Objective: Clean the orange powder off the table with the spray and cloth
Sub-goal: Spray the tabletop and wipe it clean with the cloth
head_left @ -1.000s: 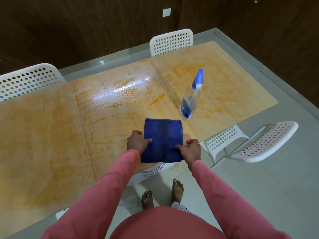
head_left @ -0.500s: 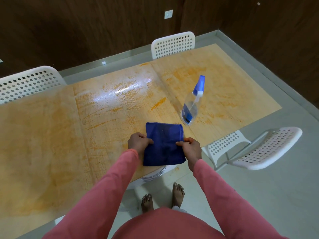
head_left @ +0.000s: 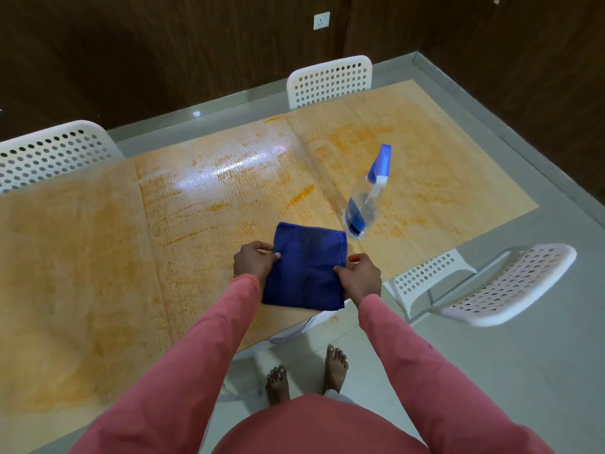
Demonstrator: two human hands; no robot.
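While hands grip cloth — left hand | right hand

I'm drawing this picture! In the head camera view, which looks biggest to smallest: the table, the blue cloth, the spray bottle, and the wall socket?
1. Table, by far the biggest.
2. Blue cloth.
3. Spray bottle, which looks somewhat smaller than the cloth.
4. Wall socket, tiny, though it is also farthest from the camera.
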